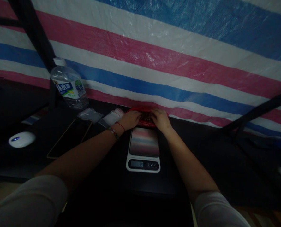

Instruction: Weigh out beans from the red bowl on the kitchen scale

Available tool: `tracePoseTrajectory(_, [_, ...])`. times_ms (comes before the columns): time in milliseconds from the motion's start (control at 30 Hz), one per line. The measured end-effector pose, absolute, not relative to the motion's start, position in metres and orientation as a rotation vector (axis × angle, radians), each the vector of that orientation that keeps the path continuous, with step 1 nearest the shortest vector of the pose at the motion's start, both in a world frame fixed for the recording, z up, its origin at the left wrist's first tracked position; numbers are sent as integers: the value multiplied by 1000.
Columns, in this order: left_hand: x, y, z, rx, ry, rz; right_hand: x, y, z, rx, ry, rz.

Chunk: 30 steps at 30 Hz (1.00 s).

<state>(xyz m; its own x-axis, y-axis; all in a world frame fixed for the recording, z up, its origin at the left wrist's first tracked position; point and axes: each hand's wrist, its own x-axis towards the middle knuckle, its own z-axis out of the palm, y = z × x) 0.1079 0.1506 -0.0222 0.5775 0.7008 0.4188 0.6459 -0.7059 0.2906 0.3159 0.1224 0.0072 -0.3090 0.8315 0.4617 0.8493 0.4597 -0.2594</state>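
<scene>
A red plastic bag (147, 124) lies behind the scale with its mouth spread, and small brown pieces (146, 117) show inside. My left hand (130, 119) has its fingers curled over the bag's left edge. On the opposite side my right hand (161, 119) grips the right edge, its fingertips close to the brown pieces. Between my forearms sits a white kitchen scale (143, 166) with a shiny plate, which carries nothing. Its display is lit, but the digits are hard to read.
Clear zip bags (112, 117) lie left of my left hand, with another clear bag (90, 115) beside them. Further left are a phone (69, 138), a large clear bottle (70, 85) and a white mouse (22, 139). A striped plastic sheet (154, 60) hangs behind the black table (197, 148).
</scene>
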Motion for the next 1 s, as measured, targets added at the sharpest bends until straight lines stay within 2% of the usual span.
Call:
tracePoseTrajectory(167, [107,146,-18,2656,1114,887,315,120,14,-1312,-2042,118])
tracePoseTrajectory(400, [108,127,-3,2615,883,1080,305,105,21,-1065,-1773,1058])
tracePoseTrajectory(500, [106,121,6,2665,766,1030,313,99,35,-1052,-1791,1239])
tracePoseTrajectory(567, [106,116,11,2723,613,946,324,95,49,-1099,-1858,1149])
tracePoseTrajectory(667, [110,106,17,2781,380,789,340,82,70,-1201,-1891,837])
tracePoseTrajectory(767, [118,95,19,2795,271,625,342,47,75,-1285,-1976,612])
tracePoseTrajectory(867, [119,94,21,2764,237,535,333,-6,55,-1378,-2068,399])
tracePoseTrajectory(1000, [110,114,16,2656,417,732,325,-76,14,-1463,-2204,202])
